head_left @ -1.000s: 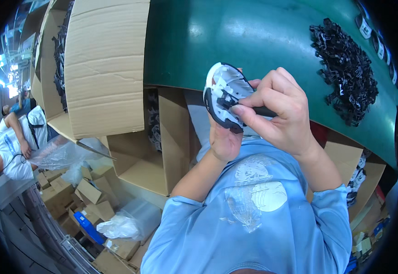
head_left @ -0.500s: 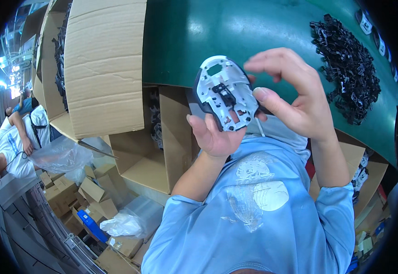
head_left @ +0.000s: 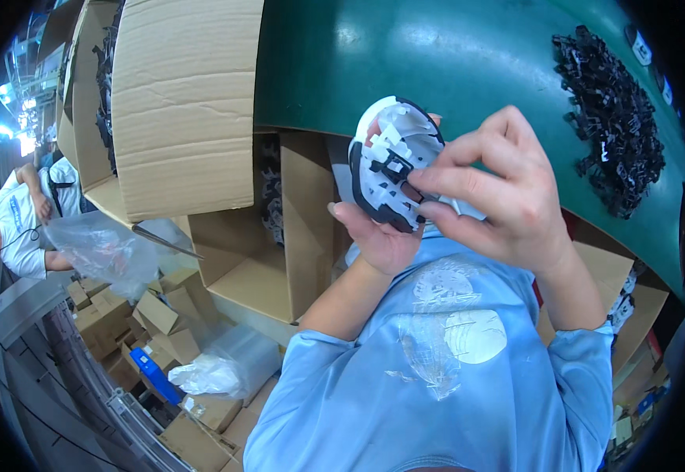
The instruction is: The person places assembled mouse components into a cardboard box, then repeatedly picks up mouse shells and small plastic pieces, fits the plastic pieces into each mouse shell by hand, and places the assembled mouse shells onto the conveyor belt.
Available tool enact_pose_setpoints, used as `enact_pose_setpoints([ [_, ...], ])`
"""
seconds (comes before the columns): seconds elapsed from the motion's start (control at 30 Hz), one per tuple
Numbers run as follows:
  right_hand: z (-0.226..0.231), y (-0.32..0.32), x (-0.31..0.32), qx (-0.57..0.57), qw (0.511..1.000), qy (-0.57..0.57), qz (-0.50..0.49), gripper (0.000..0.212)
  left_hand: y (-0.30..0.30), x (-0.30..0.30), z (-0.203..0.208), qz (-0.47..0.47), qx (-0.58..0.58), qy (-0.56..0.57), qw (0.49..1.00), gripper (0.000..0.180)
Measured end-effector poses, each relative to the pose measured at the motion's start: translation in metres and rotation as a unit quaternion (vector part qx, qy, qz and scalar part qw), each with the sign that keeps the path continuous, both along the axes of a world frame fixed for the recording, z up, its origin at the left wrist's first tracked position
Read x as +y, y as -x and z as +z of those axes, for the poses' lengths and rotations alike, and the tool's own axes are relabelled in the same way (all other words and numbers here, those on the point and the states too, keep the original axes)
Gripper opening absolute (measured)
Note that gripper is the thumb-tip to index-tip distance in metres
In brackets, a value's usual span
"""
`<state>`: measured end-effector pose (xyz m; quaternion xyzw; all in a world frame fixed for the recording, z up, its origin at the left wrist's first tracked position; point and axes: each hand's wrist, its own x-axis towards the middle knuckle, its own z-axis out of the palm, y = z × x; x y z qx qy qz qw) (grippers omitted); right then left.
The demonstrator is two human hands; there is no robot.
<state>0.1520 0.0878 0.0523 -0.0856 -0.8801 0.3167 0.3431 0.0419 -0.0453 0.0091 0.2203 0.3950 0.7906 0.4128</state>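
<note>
My left hand (head_left: 380, 242) holds a shell that looks like a computer mouse cover (head_left: 401, 130), white inside with a black rim. The shell is tilted, its hollow side toward me, with the palm and fingers supporting it from below and behind. Inside it sits a small black plastic bracket (head_left: 394, 167). My right hand (head_left: 508, 185) has its index finger and thumb bent inward, the fingertips pressing on the bracket's right end. Exactly how the tips grip it is partly hidden.
A green table (head_left: 405, 47) carries a heap of black plastic parts (head_left: 614, 126); more shells (head_left: 639, 46) lie at its far right. Cardboard boxes stand left (head_left: 185, 110), below the table edge (head_left: 307, 228) and right (head_left: 641, 315). Another person (head_left: 28, 212) handles a clear plastic bag (head_left: 106, 252).
My right hand has come down onto the bracket, its fingers closing from a spread pose. The shell has turned in my left hand and tilted more. The other person's plastic bag has shifted.
</note>
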Motion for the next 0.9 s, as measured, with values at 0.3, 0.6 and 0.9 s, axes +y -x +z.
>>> enact_pose_setpoints([
  [0.3, 0.002, 0.001, 0.000, 0.002, 1.000, 0.024, 0.003, 0.035, -0.004, -0.004, -0.001, 0.027, -0.015, 0.098, 0.995, 0.114],
  [0.6, 0.004, 0.005, -0.009, -0.011, 0.997, 0.069, -0.021, 0.023, -0.002, -0.004, 0.000, -0.007, 0.032, 0.079, 0.996, 0.118],
  [0.9, -0.002, 0.005, -0.016, -0.008, 0.994, 0.107, -0.027, 0.020, -0.004, -0.002, -0.006, 0.045, 0.072, 0.083, 0.993, 0.113],
])
